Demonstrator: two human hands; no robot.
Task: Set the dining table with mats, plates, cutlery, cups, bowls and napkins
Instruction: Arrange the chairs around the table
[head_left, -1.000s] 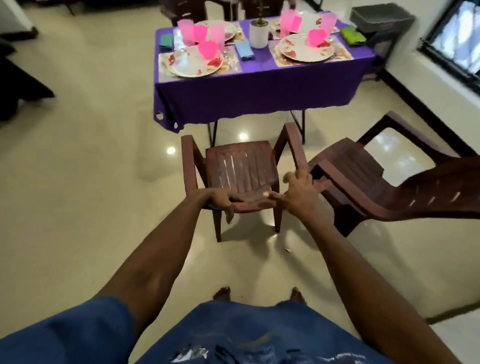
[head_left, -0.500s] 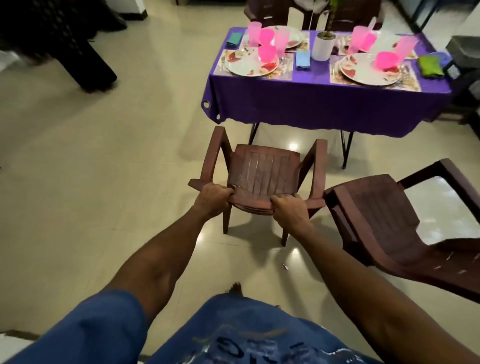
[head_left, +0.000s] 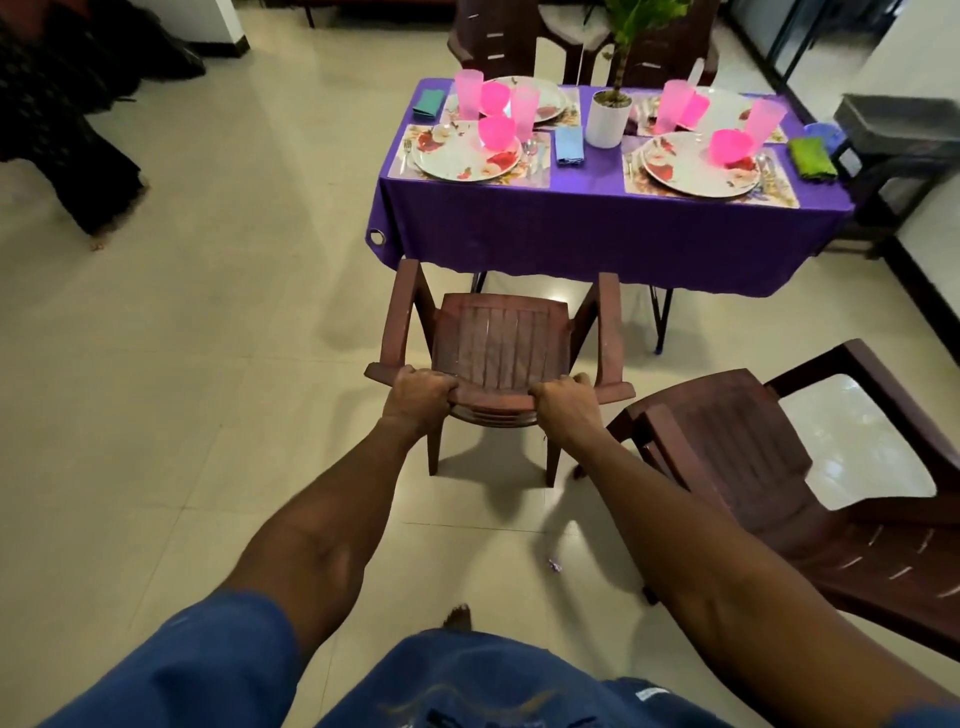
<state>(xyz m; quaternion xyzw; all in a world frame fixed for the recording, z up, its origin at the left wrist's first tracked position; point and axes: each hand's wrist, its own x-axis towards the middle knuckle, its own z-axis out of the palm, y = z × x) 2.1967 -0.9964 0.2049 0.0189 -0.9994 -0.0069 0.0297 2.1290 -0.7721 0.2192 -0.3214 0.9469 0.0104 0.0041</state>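
Note:
A brown plastic chair (head_left: 498, 343) faces the table, its front almost under the purple tablecloth (head_left: 597, 234). My left hand (head_left: 418, 391) and my right hand (head_left: 563, 402) both grip the top of its backrest. On the table lie floral mats with flowered plates (head_left: 457, 161), pink cups (head_left: 467, 93), pink bowls (head_left: 731, 146), cutlery, and folded napkins: blue (head_left: 569, 145), green (head_left: 813, 158), teal (head_left: 428, 103). A white pot with a green plant (head_left: 607, 122) stands in the middle.
A second brown chair (head_left: 779, 483) stands tilted close to my right arm. More brown chairs stand behind the table. A dark side stand (head_left: 898, 140) is at the right wall. Dark shapes fill the far left. My bare foot shows on the tiled floor.
My hands closed on the chair's backrest. The chair and I have come nearer to the table, and the view has lifted.

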